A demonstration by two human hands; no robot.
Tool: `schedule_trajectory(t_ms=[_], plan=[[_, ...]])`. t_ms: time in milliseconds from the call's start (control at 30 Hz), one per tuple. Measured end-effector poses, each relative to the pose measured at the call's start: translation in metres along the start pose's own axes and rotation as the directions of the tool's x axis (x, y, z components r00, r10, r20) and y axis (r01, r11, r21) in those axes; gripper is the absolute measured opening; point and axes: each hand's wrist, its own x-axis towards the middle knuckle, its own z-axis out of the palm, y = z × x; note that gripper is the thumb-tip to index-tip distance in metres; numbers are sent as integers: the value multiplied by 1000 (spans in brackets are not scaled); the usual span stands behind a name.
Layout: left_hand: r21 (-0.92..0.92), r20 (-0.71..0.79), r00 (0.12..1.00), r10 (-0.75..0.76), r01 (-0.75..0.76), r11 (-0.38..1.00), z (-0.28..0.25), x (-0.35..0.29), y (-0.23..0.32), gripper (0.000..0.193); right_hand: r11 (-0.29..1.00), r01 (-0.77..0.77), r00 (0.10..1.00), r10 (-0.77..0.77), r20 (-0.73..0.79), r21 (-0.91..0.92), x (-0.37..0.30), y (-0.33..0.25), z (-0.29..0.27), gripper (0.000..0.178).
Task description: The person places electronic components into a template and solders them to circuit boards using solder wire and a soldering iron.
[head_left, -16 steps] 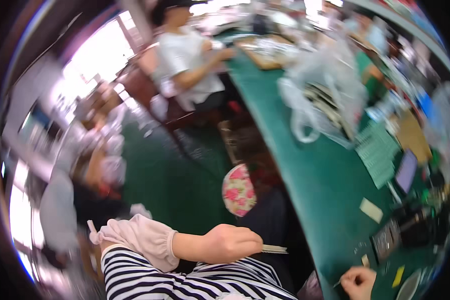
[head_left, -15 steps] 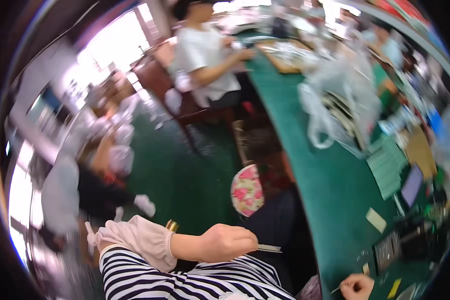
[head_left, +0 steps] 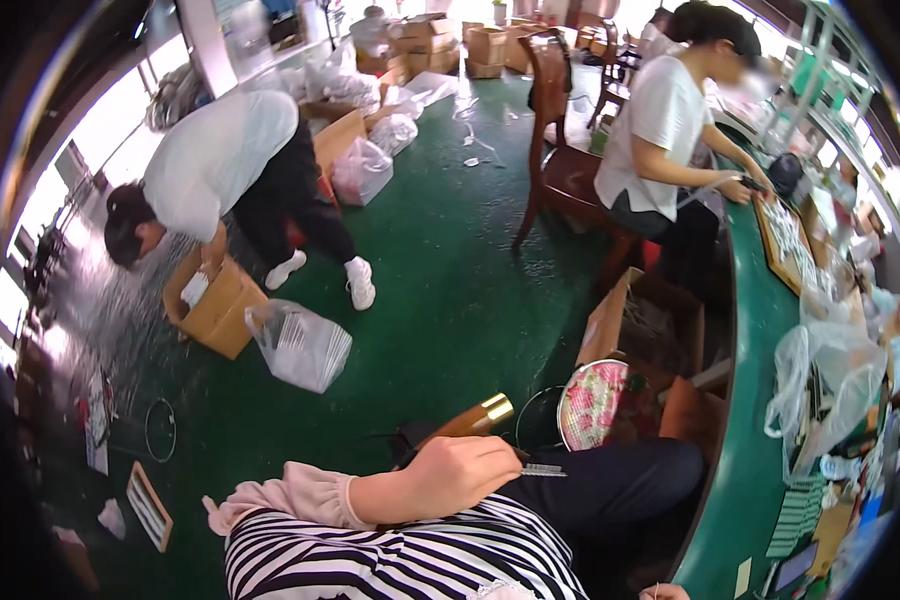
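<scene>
My left hand (head_left: 460, 472) is in front of my striped shirt, its fingers closed on a thin silvery toothed strip (head_left: 544, 470). The strip sticks out to the right, above my dark trouser leg (head_left: 610, 490). Of my right hand (head_left: 663, 592) only a sliver shows at the lower edge, by the table's near end; its fingers are mostly cut off. Just behind my left hand is a brown piece with a gold-coloured end (head_left: 495, 406), partly covered by the hand.
The green table (head_left: 745, 390) runs along my right, bearing a clear plastic bag (head_left: 820, 370) and a wooden tray (head_left: 775, 245). A co-worker (head_left: 660, 120) sits at it. To the left another person (head_left: 220, 150) bends over a cardboard box (head_left: 220, 310), beside a filled white bag (head_left: 305, 350).
The view has swung left, so the table and seated co-worker sit further right. My left hand still grips the strip. My right hand has mostly slipped out at the lower edge.
</scene>
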Motion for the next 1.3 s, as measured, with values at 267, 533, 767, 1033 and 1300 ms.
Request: schedule_trajectory(t_ms=[267,533,767,1033,1300], plan=[[-413,-41,999,-1,-16,910,-1,-3,-39,5,989,76,990,-60,126,-129,76,-26,65,12],[-593,17,994,-109,98,800,-5,-6,-57,5,974,31,997,-14,74,-224,131,-13,89,13],[-630,10,988,-156,127,766,2,-8,-57,8,890,150,989,-144,45,-431,139,-1,93,14],[-640,30,994,-107,101,762,4,-12,-59,8,856,161,985,-174,18,-492,139,3,93,15],[-662,24,993,-119,105,742,3,-13,-58,6,846,188,976,-216,1,-499,137,6,93,16]])
